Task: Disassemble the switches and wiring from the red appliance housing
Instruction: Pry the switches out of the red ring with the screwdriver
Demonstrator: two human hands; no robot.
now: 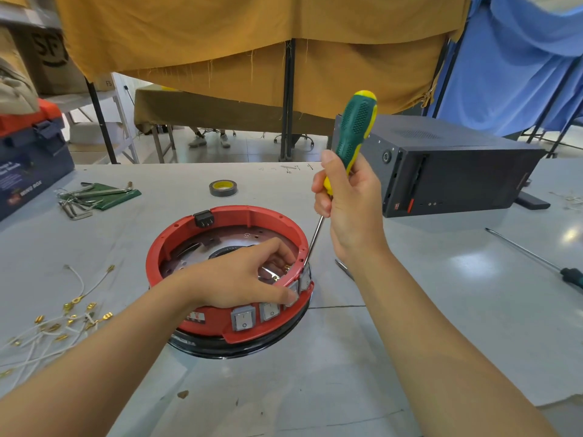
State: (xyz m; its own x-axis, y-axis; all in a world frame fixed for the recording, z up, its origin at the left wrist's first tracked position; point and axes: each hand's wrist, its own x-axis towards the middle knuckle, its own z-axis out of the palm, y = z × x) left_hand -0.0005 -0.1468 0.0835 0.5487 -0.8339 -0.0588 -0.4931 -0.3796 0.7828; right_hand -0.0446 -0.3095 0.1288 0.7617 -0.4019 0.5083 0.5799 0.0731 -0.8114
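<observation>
The red ring-shaped appliance housing [239, 216] lies on the grey table, with several grey rocker switches [243, 316] set in its front wall. My left hand [243, 275] reaches over the rim: the thumb presses a switch [292, 294] from outside while the fingers curl behind it inside the ring. My right hand [347, 200] grips a green-and-yellow screwdriver [355, 130], and its shaft tip meets the housing's right rim beside the rightmost switch [305, 279]. Loose white wires with brass terminals [63, 320] lie on the table at the left.
A roll of tape [222, 188] and hex keys on a green pouch [94, 197] lie behind the housing. A black computer case [448, 171] stands at the right, a second screwdriver [536, 260] beside it. A blue toolbox [28, 162] is far left.
</observation>
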